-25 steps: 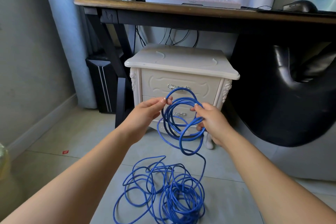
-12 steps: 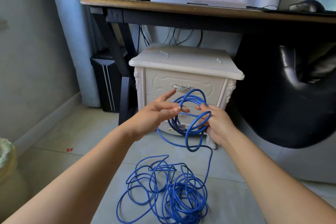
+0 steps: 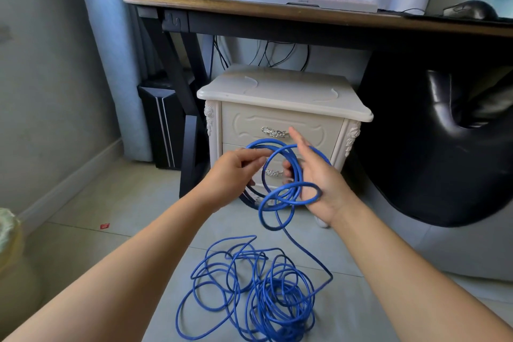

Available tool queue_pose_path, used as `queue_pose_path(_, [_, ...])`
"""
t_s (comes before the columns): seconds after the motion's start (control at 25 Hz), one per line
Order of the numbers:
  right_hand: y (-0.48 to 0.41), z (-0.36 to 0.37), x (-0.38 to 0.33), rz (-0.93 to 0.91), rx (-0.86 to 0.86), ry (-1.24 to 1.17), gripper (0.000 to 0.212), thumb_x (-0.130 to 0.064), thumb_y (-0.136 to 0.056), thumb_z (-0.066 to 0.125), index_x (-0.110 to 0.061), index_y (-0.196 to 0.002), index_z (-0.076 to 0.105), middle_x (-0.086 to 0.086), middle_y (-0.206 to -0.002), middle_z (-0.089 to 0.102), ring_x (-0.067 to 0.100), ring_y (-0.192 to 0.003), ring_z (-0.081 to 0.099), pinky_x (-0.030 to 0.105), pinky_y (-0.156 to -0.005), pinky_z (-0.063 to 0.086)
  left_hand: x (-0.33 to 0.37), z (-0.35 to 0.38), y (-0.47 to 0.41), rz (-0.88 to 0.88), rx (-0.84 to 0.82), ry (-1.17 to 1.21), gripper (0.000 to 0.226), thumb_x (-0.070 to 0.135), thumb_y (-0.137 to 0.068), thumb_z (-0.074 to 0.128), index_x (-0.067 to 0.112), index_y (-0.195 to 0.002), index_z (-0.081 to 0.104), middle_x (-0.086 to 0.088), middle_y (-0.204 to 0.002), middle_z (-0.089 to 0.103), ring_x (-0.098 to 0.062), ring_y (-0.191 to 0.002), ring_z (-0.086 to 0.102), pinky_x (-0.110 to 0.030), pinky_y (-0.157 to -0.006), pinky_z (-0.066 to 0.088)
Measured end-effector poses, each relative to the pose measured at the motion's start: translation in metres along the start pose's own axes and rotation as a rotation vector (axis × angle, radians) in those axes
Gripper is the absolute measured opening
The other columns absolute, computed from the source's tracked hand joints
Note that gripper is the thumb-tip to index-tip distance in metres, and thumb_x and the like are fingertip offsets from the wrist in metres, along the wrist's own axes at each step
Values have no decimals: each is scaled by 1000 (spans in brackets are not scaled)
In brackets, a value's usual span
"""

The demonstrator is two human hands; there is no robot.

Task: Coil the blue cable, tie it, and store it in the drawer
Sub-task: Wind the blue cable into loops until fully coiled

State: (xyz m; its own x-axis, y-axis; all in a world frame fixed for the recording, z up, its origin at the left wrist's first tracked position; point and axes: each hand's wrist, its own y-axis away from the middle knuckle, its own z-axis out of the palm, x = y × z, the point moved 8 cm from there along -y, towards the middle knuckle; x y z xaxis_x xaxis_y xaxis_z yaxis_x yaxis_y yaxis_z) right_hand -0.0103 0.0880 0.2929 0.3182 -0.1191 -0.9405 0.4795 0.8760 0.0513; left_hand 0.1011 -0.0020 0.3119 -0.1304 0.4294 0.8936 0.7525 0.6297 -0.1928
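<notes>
Blue cable loops draped over open right hand, left fingers pinching strand

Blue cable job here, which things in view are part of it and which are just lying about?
Part of the job:
- blue cable, partly looped between both hands, the rest piled on the floor
- left hand, pinching a loop
- right hand, open, loops draped over it
- nightstand, both drawers closed

Just lying about:
- desk
- keyboard
- mouse
- red scrap on the floor

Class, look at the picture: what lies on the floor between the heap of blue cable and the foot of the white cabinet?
In the head view, only one strand of the blue cable rising toward the right hand; otherwise bare floor tiles before the cabinet.
</notes>
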Motion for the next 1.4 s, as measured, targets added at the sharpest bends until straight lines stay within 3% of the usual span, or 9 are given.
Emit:
queue_pose_path(0.2, [-4, -52, -10, -1, 301, -270, 32, -39, -104, 37, -27, -94, 65, 7, -111, 65, 24, -116, 58, 39, -98, 43, -20, -40, -2, -79, 293, 88, 31, 16, -103, 44, 26, -121, 67, -9, -68, 46, -22, -64, 42, -14, -47, 36])
queue_pose_path(0.32, [-2, -89, 9, 204, 461, -33, 40, -41, -105, 32, -11, -110, 59, 18, -127, 61, 35, -123, 55, 43, -93, 42, -25, -55, 0, -64, 352, 101, 31, 18, -104, 44, 35, -114, 68, -8, -70, 45, -22, -64, 40, -26, -54, 34])
queue_pose_path(0.44, [4, -88, 23, 397, 402, 406, 50, -47, -102, 36, -7, -124, 55, 22, -126, 58, 37, -121, 55, 42, -95, 42, -17, -48, -1, 2, 314, 55, 31, 18, -103, 45, 37, -113, 68, 14, -55, 48, -20, -61, 39, -30, -56, 35])
queue_pose_path(0.6, [8, -39, -22, -59, 285, 560, 34, -45, -94, 56, -27, -124, 58, -9, -124, 57, 7, -120, 51, 16, -91, 37, 1, -31, 0, 94, 210, -13, 28, 14, -102, 47, 26, -115, 69, 25, -52, 54, -2, -50, 40, -14, -53, 36])
queue_pose_path(0.84, [7, 6, 0, -66, -138, 639, 104, -19, -75, 82, -58, -145, 16, -16, -154, 23, 0, -139, 24, 34, -116, 26, 12, -8, 3, 70, -8, 54, 41, -6, -90, 49, 23, -90, 78, 21, -63, 64, -4, -45, 37, -16, -47, 31])
queue_pose_path(0.96, [3, 4, 10, -20, -149, 611, 83, -11, -79, 77, -41, -145, 36, -15, -136, 47, -2, -122, 46, 27, -106, 36, 17, -7, 6, 49, -47, 182, 38, -14, -88, 44, 7, -83, 75, 15, -49, 58, -3, -44, 36, -14, -47, 30])
queue_pose_path(1.12, [-3, -4, 12, 1, -9, 459, 15, -11, -87, 68, -13, -101, 62, 2, -86, 69, 20, -89, 69, 31, -88, 46, 7, -1, 4, -16, -112, 481, 46, -12, -90, 46, 19, -96, 79, 2, -54, 31, -8, -46, 25, -17, -44, 25])
queue_pose_path(1.28, [0, 6, 14, 45, 2, 179, 12, -9, -95, 56, -12, -87, 48, -2, -44, 40, 13, -37, 42, 30, -52, 44, 4, 4, 1, -65, -140, 560, 43, 16, -95, 59, 39, -131, 58, -2, -67, 33, -11, -50, 29, -22, -47, 32])
queue_pose_path(1.4, [1, 5, 3, -33, 49, 595, 14, -13, -96, 56, -17, -86, 47, -4, -47, 38, 12, -38, 34, 27, -47, 35, 2, 2, 2, -32, -133, 231, 30, 43, -86, 64, 30, -113, 69, -1, -71, 52, -13, -56, 52, -30, -60, 51])
